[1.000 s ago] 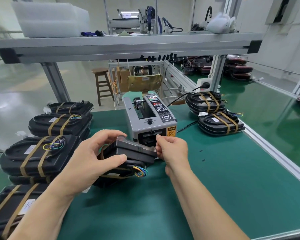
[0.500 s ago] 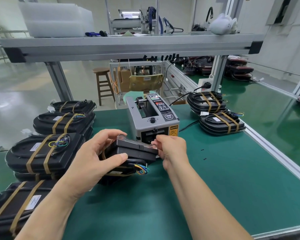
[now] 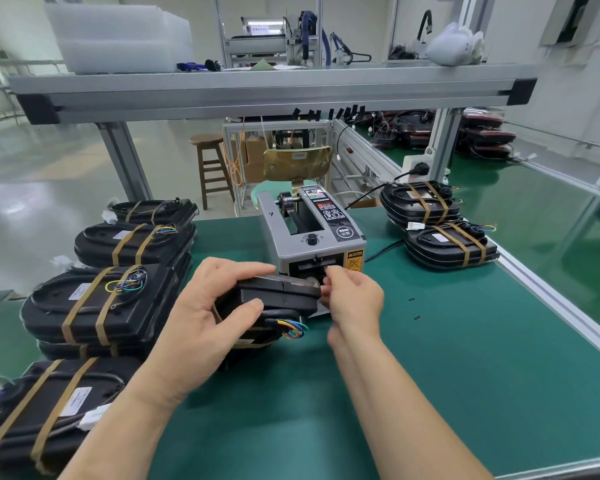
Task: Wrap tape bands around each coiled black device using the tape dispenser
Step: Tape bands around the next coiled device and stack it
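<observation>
The tape dispenser (image 3: 310, 237) is a grey box with a control panel on top, standing on the green bench mat (image 3: 430, 358). Directly in front of its outlet, the left hand (image 3: 215, 317) holds the black device (image 3: 278, 295) off the mat, fingers curled over its top and thumb clamped on its near side. The device is a flat, matte black plastic shell, tilted. A tan band shows on its underside, and blue, orange, green and yellow wires (image 3: 293, 329) poke out below its right end. The right hand (image 3: 355, 299) is at the outlet, thumb and forefinger pinching a pale strip (image 3: 313, 282). Banded devices (image 3: 97, 303) sit stacked left of the dispenser, and two more stacks (image 3: 447, 244) lie to its right.
</observation>
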`<action>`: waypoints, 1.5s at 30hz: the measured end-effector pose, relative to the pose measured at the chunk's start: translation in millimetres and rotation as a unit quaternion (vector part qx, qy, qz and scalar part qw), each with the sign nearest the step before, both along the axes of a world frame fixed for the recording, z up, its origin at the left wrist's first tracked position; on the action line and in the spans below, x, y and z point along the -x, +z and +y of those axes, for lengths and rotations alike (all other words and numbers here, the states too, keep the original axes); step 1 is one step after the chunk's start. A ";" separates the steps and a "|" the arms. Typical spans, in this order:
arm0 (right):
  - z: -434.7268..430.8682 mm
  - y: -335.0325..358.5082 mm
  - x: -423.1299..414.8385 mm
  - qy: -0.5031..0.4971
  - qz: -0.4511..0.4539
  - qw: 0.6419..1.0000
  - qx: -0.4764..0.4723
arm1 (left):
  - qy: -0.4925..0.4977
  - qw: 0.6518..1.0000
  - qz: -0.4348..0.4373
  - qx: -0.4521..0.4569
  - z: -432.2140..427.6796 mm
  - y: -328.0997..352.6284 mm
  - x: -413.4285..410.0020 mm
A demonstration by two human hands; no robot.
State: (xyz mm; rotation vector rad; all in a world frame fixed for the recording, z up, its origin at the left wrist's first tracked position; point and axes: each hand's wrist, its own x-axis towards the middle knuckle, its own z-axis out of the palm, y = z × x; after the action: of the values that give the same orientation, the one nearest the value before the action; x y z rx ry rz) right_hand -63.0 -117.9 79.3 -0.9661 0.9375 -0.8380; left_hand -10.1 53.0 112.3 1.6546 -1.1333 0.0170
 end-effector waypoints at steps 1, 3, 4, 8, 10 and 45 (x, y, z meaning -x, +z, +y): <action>4.5 4.4 8.1 0.003 -0.029 1.000 -0.010 | 0.016 1.000 -0.013 -0.003 -1.2 -0.4 1.0; 18.7 13.9 23.2 0.034 -0.074 0.997 -0.012 | 0.046 0.998 -0.037 -0.019 -3.1 -1.8 2.3; 27.5 18.4 29.0 0.058 -0.096 0.994 -0.008 | 0.059 0.997 -0.047 -0.024 -3.2 -2.5 2.9; 56.7 32.1 37.8 0.106 -0.161 0.981 -0.010 | 0.085 0.995 -0.048 -0.011 -1.2 -2.0 4.1; 62.8 33.7 34.5 0.116 -0.172 0.978 -0.005 | 0.087 0.995 -0.045 -0.005 0.3 -1.7 3.8; 58.4 19.0 13.7 0.063 -0.096 0.992 0.046 | 0.082 0.993 -0.076 -0.026 0.1 6.0 6.7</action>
State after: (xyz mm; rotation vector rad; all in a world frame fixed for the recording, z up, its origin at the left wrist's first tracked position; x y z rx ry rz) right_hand -76.8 -59.5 98.3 -0.9946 0.6705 -0.8567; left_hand -16.8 53.0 118.3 1.8151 -1.1158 0.2247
